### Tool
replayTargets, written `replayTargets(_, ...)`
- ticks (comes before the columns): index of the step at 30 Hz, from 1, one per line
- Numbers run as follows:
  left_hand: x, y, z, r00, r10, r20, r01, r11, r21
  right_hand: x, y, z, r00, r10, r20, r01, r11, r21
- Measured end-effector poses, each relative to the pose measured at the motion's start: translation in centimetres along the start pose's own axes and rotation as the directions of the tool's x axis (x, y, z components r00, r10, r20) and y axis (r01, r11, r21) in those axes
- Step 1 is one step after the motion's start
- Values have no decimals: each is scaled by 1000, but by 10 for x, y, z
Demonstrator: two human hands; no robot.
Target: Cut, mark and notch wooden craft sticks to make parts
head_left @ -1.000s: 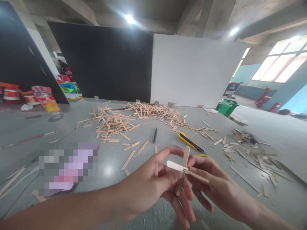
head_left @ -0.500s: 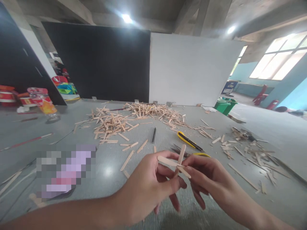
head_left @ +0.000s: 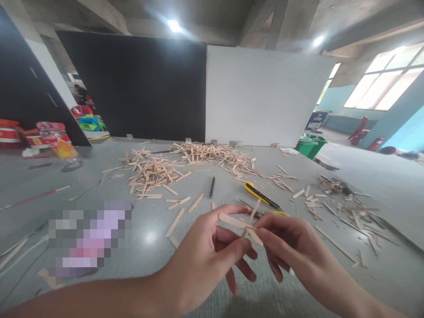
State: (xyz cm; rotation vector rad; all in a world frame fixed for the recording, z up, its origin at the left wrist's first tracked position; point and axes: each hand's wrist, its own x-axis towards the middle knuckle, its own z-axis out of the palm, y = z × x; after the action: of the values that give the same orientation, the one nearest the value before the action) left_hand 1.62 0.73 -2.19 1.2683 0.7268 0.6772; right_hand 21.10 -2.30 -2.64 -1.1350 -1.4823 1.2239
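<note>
Between my hands, above the table, are wooden craft sticks (head_left: 235, 221) crossed over one another. My left hand (head_left: 212, 256) pinches them from the left with thumb and fingers, the index finger reaching over the top. From the right, my right hand (head_left: 291, 243) grips the crossing with thumb and forefinger, its other fingers hanging loosely below. One stick (head_left: 254, 211) points up and away, tilted to the right. How the sticks join is partly hidden by my fingers. Just behind my hands lie scissors (head_left: 281, 213) with yellow handles, partly covered, and a yellow utility knife (head_left: 260, 194).
A heap of craft sticks (head_left: 155, 170) spreads across the back of the grey table (head_left: 145, 260). A dark pen (head_left: 212, 186) lies in the middle. More sticks (head_left: 357, 216) are scattered at right. A plastic bottle (head_left: 64, 150) stands left, near a blurred purple item (head_left: 102, 225).
The upright stick has tilted further right between my hands. My left index finger has stretched out farther over the sticks, and the lower fingers have shifted slightly.
</note>
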Motion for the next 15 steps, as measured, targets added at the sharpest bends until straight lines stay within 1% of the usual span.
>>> replayTargets(3, 2, 0, -1, 997, 2, 82, 5, 996, -85, 1, 3, -2, 999, 45, 23, -46, 998, 46)
replayTargets(6, 5, -1, -3, 992, -6, 123, 21, 992, -123, 1, 4, -3, 996, 73, 54, -77, 994, 74)
replayTargets(11, 6, -3, -4, 979, -2, 202, 24, 994, -110, 2, 5, -5, 989, 106, 107, -116, 989, 89)
replayTargets(15, 6, -3, -4, 970, 11, 243, 15, 994, -105, 6, 5, -10, 983, 93, 159, -112, 987, 117)
